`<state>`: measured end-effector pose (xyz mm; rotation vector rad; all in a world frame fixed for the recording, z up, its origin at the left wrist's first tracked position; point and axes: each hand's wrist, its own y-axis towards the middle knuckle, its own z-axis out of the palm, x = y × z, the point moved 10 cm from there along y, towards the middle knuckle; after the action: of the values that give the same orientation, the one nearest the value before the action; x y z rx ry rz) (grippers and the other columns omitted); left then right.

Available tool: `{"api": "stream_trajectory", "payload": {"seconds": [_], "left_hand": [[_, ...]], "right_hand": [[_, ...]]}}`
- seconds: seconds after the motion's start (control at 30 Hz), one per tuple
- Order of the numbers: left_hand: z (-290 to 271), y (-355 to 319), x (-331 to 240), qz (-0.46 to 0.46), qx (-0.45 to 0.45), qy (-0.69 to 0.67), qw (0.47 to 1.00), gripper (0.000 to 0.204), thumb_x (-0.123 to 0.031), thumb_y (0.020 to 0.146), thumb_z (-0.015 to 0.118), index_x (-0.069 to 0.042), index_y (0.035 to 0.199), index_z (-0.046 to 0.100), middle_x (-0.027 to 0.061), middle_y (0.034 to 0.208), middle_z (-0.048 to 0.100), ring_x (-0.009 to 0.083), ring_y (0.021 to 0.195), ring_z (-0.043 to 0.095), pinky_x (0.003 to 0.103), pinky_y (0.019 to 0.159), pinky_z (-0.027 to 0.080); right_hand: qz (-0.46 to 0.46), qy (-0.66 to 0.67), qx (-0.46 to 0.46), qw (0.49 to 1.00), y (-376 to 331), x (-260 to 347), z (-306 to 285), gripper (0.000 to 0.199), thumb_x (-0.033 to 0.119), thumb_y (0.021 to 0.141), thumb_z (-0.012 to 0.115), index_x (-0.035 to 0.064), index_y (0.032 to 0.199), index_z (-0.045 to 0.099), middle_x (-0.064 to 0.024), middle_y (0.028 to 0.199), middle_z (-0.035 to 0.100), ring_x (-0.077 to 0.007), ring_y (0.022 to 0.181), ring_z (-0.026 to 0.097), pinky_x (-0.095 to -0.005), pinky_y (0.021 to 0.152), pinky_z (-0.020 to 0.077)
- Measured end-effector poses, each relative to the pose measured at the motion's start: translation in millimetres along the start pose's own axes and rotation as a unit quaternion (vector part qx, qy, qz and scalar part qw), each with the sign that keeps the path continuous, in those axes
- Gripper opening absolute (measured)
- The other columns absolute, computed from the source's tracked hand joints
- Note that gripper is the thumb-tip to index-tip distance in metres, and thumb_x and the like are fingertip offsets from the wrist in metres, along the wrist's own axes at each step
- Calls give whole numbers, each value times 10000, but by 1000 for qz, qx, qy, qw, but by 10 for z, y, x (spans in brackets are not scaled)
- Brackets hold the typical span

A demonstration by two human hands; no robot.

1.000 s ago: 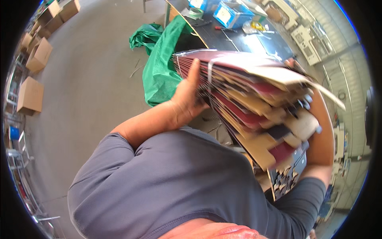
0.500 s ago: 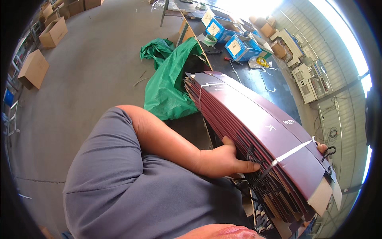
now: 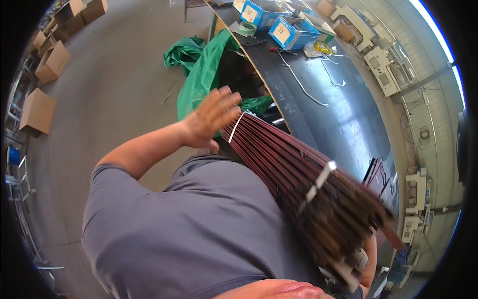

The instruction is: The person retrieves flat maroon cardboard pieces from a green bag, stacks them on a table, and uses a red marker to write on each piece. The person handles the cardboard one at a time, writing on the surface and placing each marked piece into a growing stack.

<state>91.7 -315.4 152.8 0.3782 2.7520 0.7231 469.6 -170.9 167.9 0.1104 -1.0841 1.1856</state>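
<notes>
A strapped bundle of flat-folded maroon paper bags (image 3: 279, 152) lies slantwise against my body, its many thin edges facing up. White straps bind it near both ends; the near end is smeared by motion. My left hand (image 3: 211, 117) is raised at the bundle's far end with its fingers stretched out; whether it touches the end I cannot tell. At the bundle's near right end, part of my right hand or wrist (image 3: 369, 256) shows along its side. The fingers there are hidden by the bundle.
A dark worktable (image 3: 318, 94) stands beyond the bundle, bearing blue boxes (image 3: 294, 34), a tape roll (image 3: 247, 29) and loose white straps. Green sheeting (image 3: 199, 79) hangs at its left edge. Cardboard boxes (image 3: 37, 112) stand on the floor to the left; machines (image 3: 388, 70) line the right side.
The bundle has turned from its broad maroon face to its edges and come down nearer my body. My left hand has let go of its side and moved up to the far end.
</notes>
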Motion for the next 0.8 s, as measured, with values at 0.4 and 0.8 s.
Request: {"api": "stream_trajectory", "payload": {"seconds": [0.4, 0.8], "left_hand": [[3338, 338, -26, -65, 127, -636, 759, 555, -91, 757, 839, -47, 1249, 587, 85, 1168, 673, 203, 1099, 621, 363, 947, 513], [1708, 1576, 305, -215, 194, -322, 901, 673, -571, 680, 805, -60, 1089, 646, 194, 953, 700, 379, 936, 666, 418, 827, 523]], "right_hand": [[-200, -731, -110, 643, 1201, 87, 186, 532, 358, 554, 810, 73, 995, 730, -58, 1076, 591, -271, 1147, 450, -406, 997, 335], [-470, -186, -212, 837, 1195, 168, -547, 873, 559, 817, 722, -8, 1398, 403, -96, 1310, 519, -216, 1191, 529, -375, 1042, 402]]}}
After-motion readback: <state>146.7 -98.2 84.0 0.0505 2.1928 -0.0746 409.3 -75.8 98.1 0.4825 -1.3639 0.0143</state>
